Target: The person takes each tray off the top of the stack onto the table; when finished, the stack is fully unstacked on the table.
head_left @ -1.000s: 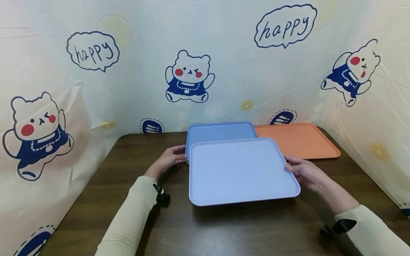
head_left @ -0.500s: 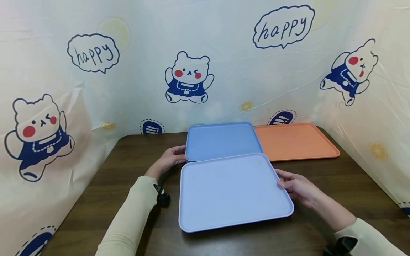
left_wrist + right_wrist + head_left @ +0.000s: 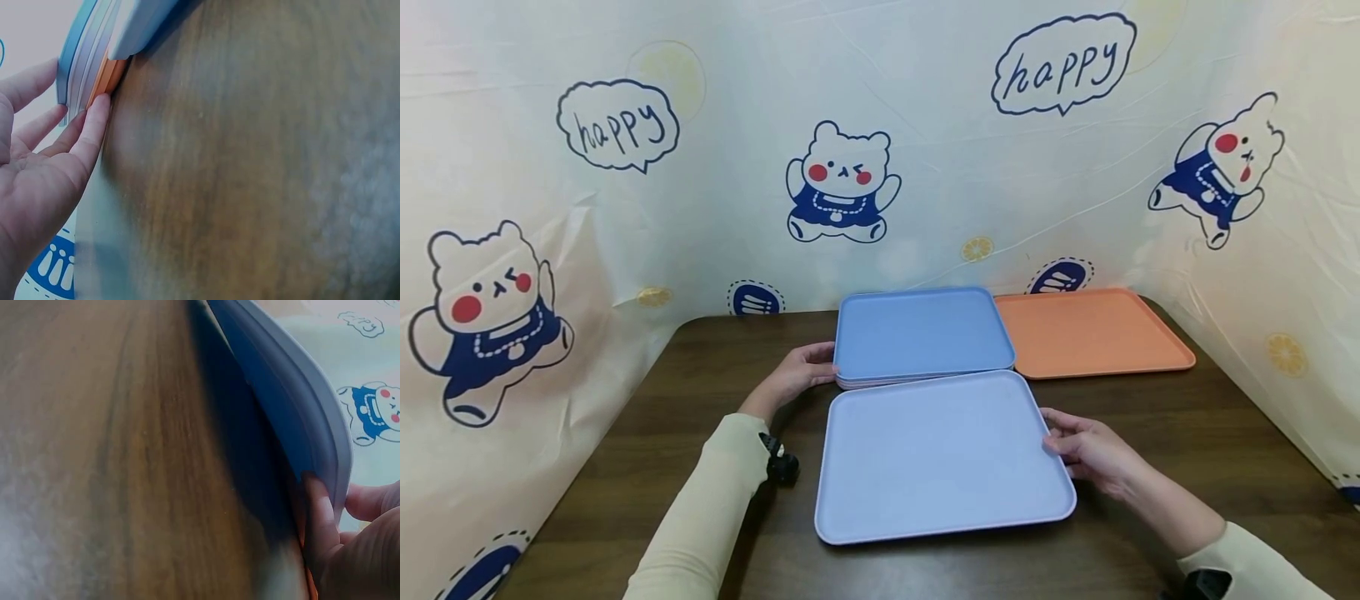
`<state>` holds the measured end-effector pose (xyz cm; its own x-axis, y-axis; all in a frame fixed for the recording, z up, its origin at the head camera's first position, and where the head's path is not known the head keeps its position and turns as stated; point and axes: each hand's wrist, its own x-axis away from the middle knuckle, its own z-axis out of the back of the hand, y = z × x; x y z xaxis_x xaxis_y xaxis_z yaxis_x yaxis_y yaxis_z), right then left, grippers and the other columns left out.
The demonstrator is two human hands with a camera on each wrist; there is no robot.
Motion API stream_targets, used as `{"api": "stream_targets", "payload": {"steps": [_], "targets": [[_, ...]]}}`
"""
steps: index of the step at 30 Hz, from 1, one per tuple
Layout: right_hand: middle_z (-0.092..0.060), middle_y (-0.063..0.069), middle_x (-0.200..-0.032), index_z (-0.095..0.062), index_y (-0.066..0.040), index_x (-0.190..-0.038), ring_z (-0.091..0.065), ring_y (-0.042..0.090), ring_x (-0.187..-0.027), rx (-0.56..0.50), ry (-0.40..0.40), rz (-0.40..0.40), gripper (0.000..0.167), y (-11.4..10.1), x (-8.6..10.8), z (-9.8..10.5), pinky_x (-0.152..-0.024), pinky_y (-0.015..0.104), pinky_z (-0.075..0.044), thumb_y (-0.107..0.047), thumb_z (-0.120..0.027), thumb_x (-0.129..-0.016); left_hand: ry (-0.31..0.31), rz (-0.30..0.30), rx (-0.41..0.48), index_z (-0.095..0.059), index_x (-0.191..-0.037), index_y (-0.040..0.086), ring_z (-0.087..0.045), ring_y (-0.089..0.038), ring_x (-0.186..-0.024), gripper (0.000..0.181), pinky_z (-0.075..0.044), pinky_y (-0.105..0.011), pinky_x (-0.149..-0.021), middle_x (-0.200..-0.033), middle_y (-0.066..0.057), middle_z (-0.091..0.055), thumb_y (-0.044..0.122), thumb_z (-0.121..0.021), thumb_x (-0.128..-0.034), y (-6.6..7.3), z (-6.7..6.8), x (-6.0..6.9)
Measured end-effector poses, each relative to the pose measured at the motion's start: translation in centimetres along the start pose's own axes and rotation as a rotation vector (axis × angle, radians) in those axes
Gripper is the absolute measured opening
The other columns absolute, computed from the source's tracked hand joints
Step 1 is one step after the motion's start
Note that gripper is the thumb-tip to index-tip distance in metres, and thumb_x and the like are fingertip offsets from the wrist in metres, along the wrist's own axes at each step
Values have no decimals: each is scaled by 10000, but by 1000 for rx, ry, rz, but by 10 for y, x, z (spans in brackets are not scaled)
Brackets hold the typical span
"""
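Note:
A pale lavender-blue tray (image 3: 947, 458) lies in front of a stack topped by a blue tray (image 3: 925, 333). My right hand (image 3: 1093, 450) pinches the pale tray's right edge, thumb on top and fingers beneath. In the right wrist view that tray (image 3: 331, 425) is slightly raised off the table, the hand (image 3: 350, 544) at its rim. My left hand (image 3: 793, 375) touches the stack's left edge. The left wrist view has its fingertips against several layered rims (image 3: 87, 62), blue, pale and orange, with the hand (image 3: 47, 150) extended and uncurled.
An orange tray (image 3: 1097, 333) lies at the back right of the brown wooden table (image 3: 715, 358), beside the blue-topped stack. A patterned cloth (image 3: 940, 150) with bear drawings hangs behind and at both sides.
The pale tray came toward the front and down with my right hand, uncovering the blue tray and the stack's front edge. My left hand stayed at the stack.

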<state>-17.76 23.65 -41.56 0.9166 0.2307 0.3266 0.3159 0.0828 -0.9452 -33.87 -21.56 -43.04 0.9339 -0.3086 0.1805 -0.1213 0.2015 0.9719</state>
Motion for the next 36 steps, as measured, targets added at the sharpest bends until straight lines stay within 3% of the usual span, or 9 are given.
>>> {"api": "stream_targets", "payload": {"steps": [8, 15, 21, 25, 36], "targets": [[-613, 52, -917, -238, 54, -1498, -622, 182, -793, 27, 29, -24, 641, 9, -4, -3, -672, 348, -558, -55, -565, -957, -1, -3, -14, -368, -1481, 46, -485, -308, -1264, 622, -451, -384, -997, -1481, -158, -395, 104, -656, -933, 1, 0, 1], [-672, 172, -1038, -388, 40, -1450, -660, 236, -814, 257, 160, -36, 602, 3, -4, -6, -654, 414, -578, -83, -629, -912, -4, 3, -12, -354, -1490, 49, -476, -312, -1272, 628, -435, -400, -1014, -1490, -159, -381, 97, -648, -937, 2, 0, 2], [-620, 160, -998, -451, 70, -1399, -612, 217, -789, 374, 169, -4, 581, -1, -6, -4, -608, 393, -571, -73, -686, -887, -1, 4, -8, -365, -1482, 45, -484, -309, -1259, 616, -444, -392, -1004, -1480, -159, -393, 92, -648, -937, 1, 0, 2], [-544, 124, -916, -452, 84, -1391, -581, 215, -774, 398, 155, 7, 602, 0, -6, -3, -599, 380, -571, -52, -714, -866, -2, 9, -8, -364, -1483, 47, -487, -309, -1257, 622, -444, -393, -1004, -1480, -160, -394, 99, -653, -935, 2, 0, 2], [-540, 124, -901, -441, 83, -1399, -585, 223, -761, 411, 126, 38, 644, 2, -6, -5, -597, 397, -577, -6, -733, -833, -11, 13, -15, -352, -1490, 52, -474, -311, -1268, 618, -433, -397, -1017, -1485, -158, -384, 101, -640, -945, 4, 0, 4]]}}
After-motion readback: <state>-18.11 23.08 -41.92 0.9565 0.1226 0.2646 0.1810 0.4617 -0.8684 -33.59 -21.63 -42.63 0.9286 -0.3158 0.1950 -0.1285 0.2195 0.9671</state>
